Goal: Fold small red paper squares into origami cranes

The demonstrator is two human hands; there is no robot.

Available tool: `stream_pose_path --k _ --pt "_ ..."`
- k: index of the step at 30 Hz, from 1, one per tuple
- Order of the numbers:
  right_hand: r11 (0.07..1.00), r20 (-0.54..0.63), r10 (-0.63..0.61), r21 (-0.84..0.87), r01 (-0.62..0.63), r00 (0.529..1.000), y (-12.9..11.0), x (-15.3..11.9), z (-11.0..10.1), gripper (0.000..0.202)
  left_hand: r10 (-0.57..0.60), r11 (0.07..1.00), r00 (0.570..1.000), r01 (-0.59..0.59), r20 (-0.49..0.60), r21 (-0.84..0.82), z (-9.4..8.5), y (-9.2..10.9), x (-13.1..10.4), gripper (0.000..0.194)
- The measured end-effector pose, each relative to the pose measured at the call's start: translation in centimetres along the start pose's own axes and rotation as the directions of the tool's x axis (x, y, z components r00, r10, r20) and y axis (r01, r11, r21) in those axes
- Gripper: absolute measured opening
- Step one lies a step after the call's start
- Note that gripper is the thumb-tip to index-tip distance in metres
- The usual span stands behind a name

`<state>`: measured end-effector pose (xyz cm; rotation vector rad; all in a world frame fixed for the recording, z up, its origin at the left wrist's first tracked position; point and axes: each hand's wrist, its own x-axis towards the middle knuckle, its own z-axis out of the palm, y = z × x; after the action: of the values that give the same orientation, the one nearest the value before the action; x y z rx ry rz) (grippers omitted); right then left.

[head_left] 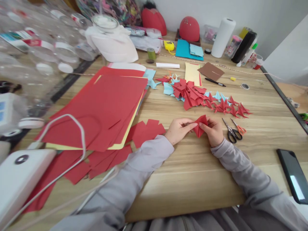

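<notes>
A small folded red paper (pixel 201 125) is held between both hands above the wooden table. My left hand (pixel 179 130) pinches its left side with thumb and fingers. On the right side, my right hand (pixel 213 131) grips the same piece, its thumb on the front. Behind the hands lies a heap of red and light blue folded papers (pixel 189 93), with several pointed red pieces (pixel 223 106) trailing to the right. Black-handled scissors (pixel 232 131) and smaller orange-handled scissors (pixel 238 127) rest just right of my right hand.
A stack of red sheets (pixel 101 109) and loose red cut pieces (pixel 106 160) lie left. A white device (pixel 26 183) with a cable is at the lower left, plastic bottles (pixel 43 48) behind. A phone (pixel 293 175) sits right; a tape measure (pixel 169 46) and paper roll (pixel 223 38) stand at the back.
</notes>
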<state>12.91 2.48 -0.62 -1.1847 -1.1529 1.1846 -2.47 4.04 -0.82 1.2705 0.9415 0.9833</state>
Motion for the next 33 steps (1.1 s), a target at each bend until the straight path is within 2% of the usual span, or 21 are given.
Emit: stream_pose_path --k 11,16,24,26,30,33 --pt "0.997 0.056 -0.027 -0.064 0.031 0.998 -0.28 -0.32 0.15 0.033 0.033 0.998 0.994 -0.028 -0.105 0.053 -0.05 0.11 0.01 0.018" --pt "0.998 0.021 -0.008 -0.062 0.009 1.000 -0.24 -0.19 0.16 0.031 0.053 0.998 0.996 -0.051 -0.076 0.029 -0.02 0.12 -0.07 0.023" --pt "0.998 0.024 -0.007 -0.060 0.009 1.000 -0.14 -0.15 0.15 0.032 0.074 0.997 0.996 -0.073 -0.041 0.028 -0.10 -0.06 -0.11 0.016" --pt "0.998 0.027 -0.015 -0.064 0.017 1.000 -0.08 -0.12 0.11 0.033 0.103 0.993 0.994 -0.101 -0.044 0.053 -0.11 -0.07 -0.10 0.015" --pt "0.997 0.055 -0.018 -0.068 0.022 0.998 0.00 -0.10 0.02 0.034 0.239 0.968 0.969 -0.233 -0.059 0.098 -0.07 0.07 -0.08 0.018" --pt "0.994 0.075 -0.027 -0.099 0.035 0.997 -0.13 -0.14 0.00 0.031 0.280 0.956 0.959 -0.274 -0.042 0.107 -0.04 0.03 -0.08 0.013"
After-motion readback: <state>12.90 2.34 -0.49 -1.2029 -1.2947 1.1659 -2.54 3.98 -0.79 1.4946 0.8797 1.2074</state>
